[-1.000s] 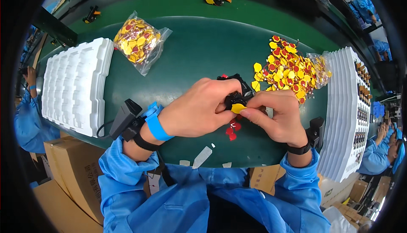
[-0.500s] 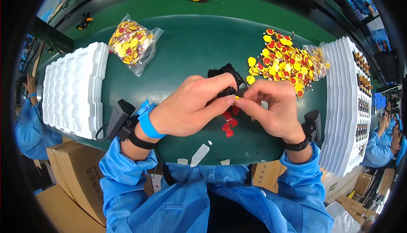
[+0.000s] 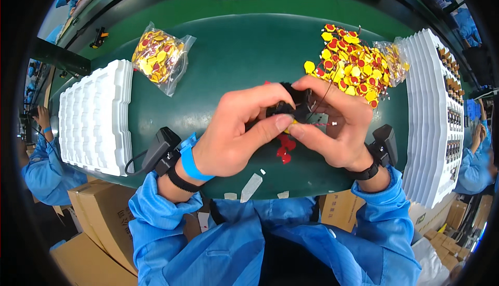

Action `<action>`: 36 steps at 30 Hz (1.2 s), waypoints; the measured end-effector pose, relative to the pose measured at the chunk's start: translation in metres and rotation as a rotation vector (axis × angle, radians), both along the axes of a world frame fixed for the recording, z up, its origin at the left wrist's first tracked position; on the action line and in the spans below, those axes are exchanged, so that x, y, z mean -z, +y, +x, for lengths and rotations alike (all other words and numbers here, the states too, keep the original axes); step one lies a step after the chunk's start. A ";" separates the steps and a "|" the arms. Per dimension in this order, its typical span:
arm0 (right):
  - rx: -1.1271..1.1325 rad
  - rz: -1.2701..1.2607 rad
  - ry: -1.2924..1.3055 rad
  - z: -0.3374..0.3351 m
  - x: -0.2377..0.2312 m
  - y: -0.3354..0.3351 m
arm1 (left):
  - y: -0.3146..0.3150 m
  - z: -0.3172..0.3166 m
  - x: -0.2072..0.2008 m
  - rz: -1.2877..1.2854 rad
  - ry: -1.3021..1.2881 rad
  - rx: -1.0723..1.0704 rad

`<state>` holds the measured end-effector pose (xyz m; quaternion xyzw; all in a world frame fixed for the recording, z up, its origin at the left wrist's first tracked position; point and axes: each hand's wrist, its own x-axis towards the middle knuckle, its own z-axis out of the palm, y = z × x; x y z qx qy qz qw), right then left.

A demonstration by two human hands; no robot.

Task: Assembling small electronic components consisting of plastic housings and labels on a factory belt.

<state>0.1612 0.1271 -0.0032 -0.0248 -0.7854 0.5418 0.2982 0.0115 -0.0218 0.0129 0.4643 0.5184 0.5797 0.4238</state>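
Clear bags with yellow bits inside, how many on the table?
2. One bag lies left on the table; another bag lies between the yellow pile and the right white trays. More may be hidden.

Left hand [image 3: 243, 131] and right hand [image 3: 351, 134] partly hide the black part [image 3: 300, 100].

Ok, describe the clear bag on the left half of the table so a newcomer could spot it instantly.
On the green tabletop, find the stack of white trays along the left. Just right of its far end lies a clear plastic bag holding yellow and red pieces. Its pieces are gathered inside the plastic, unlike the loose heap spread out toward the right.
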 end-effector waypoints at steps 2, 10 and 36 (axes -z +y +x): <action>0.030 0.040 -0.023 -0.003 -0.006 0.000 | 0.002 0.000 0.002 -0.006 -0.046 -0.022; 0.088 0.112 -0.037 0.001 -0.004 0.005 | 0.004 -0.003 0.005 -0.069 -0.161 0.020; -0.233 -0.335 -0.041 0.002 -0.005 0.011 | -0.006 0.012 -0.004 0.003 0.333 -0.053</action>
